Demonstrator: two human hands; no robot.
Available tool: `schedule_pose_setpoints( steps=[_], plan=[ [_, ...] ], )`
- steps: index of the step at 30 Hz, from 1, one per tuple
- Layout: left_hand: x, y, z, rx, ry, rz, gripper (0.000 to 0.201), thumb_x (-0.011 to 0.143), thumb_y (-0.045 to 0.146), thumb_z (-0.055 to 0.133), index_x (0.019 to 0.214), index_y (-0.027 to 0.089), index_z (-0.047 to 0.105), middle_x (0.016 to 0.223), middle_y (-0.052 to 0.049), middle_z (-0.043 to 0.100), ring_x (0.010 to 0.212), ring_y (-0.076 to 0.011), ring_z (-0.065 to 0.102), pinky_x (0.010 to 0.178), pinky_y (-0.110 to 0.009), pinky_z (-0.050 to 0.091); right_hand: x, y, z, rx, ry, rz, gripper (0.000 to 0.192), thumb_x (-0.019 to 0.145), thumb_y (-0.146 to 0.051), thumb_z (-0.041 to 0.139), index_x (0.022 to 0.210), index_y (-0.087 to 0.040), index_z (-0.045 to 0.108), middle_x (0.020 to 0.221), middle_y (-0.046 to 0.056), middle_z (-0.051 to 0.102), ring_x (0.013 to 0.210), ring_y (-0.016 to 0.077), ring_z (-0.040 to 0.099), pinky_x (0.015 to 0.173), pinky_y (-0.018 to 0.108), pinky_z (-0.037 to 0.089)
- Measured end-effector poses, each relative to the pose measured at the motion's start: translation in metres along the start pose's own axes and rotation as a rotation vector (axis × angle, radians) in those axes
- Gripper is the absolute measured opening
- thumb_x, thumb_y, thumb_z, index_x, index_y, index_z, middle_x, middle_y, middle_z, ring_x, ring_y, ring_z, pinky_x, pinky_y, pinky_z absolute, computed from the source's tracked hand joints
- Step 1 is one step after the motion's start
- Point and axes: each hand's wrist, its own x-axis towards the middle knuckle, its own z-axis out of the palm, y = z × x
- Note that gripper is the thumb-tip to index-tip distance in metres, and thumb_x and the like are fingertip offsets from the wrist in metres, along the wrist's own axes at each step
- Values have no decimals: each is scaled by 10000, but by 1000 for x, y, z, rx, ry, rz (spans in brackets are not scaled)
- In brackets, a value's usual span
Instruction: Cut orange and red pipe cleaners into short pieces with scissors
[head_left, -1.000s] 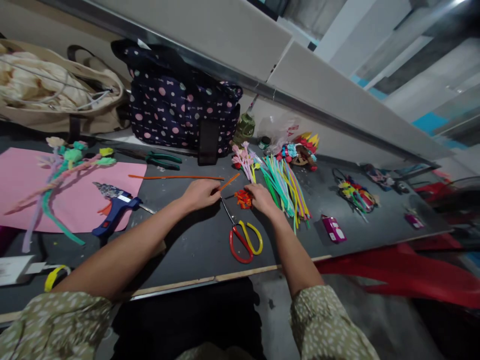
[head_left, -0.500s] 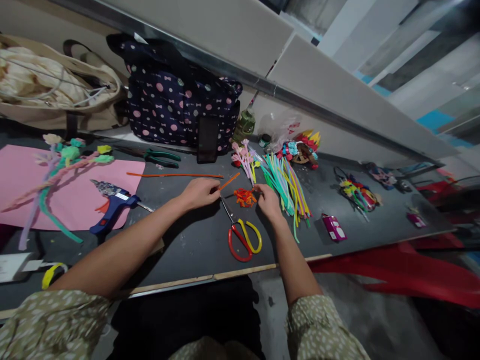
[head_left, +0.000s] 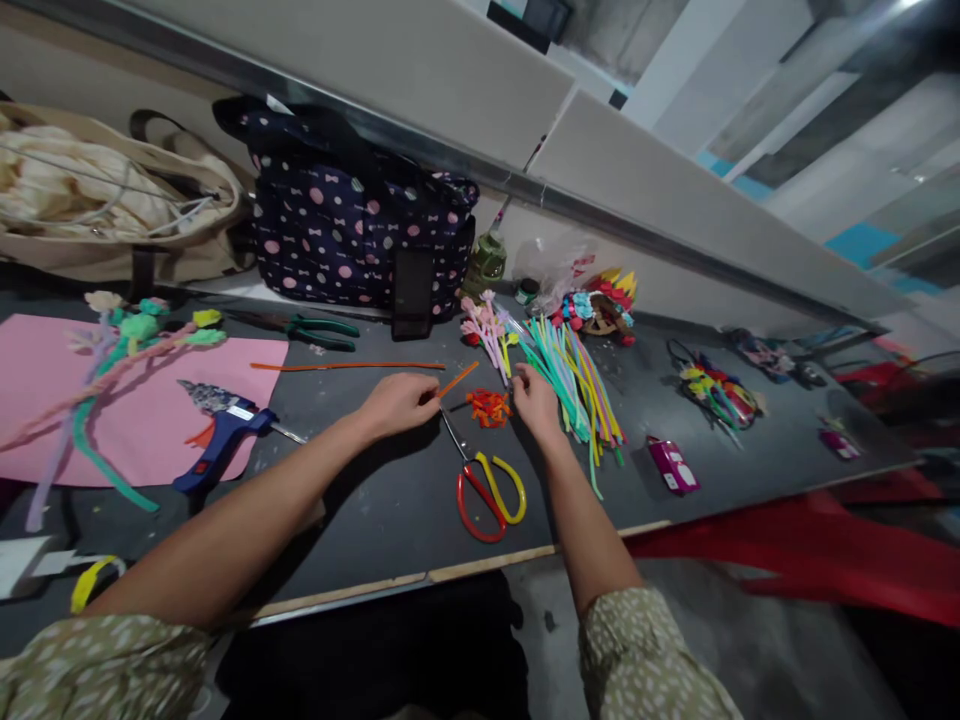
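My left hand (head_left: pixel 397 404) pinches a short orange pipe cleaner (head_left: pixel 457 380) that sticks out up and to the right. My right hand (head_left: pixel 535 404) rests on the dark table (head_left: pixel 390 500) with its fingers curled beside a small heap of orange and red pipe-cleaner bits (head_left: pixel 488 407); I cannot tell whether it holds anything. Red and yellow scissors (head_left: pixel 484 478) lie closed between my forearms. A bundle of coloured pipe cleaners (head_left: pixel 574 372) lies just right of my right hand. A long orange pipe cleaner (head_left: pixel 345 366) lies beyond my left hand.
A blue glue gun (head_left: pixel 221 432) lies on a pink sheet (head_left: pixel 142 410) with pipe-cleaner flowers (head_left: pixel 127 335). Green pliers (head_left: pixel 322 330), a dotted dark bag (head_left: pixel 352 235) and a beige bag (head_left: pixel 97 200) sit at the back. A pink box (head_left: pixel 671 465) and craft pieces (head_left: pixel 712 385) lie right.
My right hand has slid from on top of the orange heap to just right of it, uncovering the bits. My left hand keeps hold of the short orange pipe cleaner.
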Motion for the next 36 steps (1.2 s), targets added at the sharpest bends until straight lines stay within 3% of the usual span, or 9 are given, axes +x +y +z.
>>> schedule_pose_setpoints(
  steps=[5,8,14,17,20,24,28,32,36],
  plan=[
    [0,-2,1,18,-10,5,209,852,301,458,734,209,604,731,-35,657,662,-183,559,582,-284,282,40,-11,12,-139,19,55,514,888,-452,557,1253,-91,582,1148,217,647,1073,324,602,906,422,466],
    [0,-2,0,52,-12,8,212,859,300,451,756,211,614,761,-45,670,699,-195,581,594,-286,296,58,-12,22,-157,-62,107,517,860,-418,625,1267,-109,552,1141,211,648,1061,322,614,881,410,474],
    [0,4,-3,91,-33,29,213,861,289,444,758,207,612,812,-62,686,744,-201,596,602,-289,305,59,-8,25,-114,-25,96,439,866,-347,617,1236,-115,574,1152,194,630,1071,295,600,910,383,458],
    [-1,5,-4,67,-23,26,208,855,286,444,745,205,601,803,-58,675,735,-193,584,599,-287,303,40,-11,10,-52,81,-7,476,864,-373,599,1256,-103,571,1174,197,600,1072,303,576,935,416,446],
    [0,1,-3,-44,0,2,206,843,298,458,706,200,576,714,-30,634,663,-167,544,588,-278,303,-1,-16,-13,165,124,-78,421,882,-377,561,1221,-129,586,1137,159,610,885,239,608,855,389,487],
    [3,-5,3,-411,-94,-93,224,810,338,499,655,184,548,581,10,552,564,-128,489,563,-251,331,-80,-24,-38,422,-161,-120,279,905,-374,557,1132,-225,621,978,68,659,815,201,625,764,331,510],
    [6,-8,6,-740,-199,-185,248,743,364,583,599,175,514,539,19,492,511,-102,437,515,-236,329,-142,-31,-42,249,-375,-242,364,888,-347,603,1247,-287,588,1079,94,640,976,261,612,859,407,506],
    [3,-7,3,-844,-274,-209,253,751,365,626,620,160,556,529,26,471,463,-75,378,468,-226,263,-161,-35,-28,65,-328,-281,621,825,-352,683,1408,-336,471,1104,129,610,1038,332,579,844,468,514],
    [0,-7,-1,-887,-310,-170,301,782,390,639,617,151,563,521,34,452,459,-66,368,462,-220,246,-155,-38,-17,24,-303,-230,627,842,-335,638,1436,-262,451,1038,138,612,933,316,613,795,447,528]
  ],
)
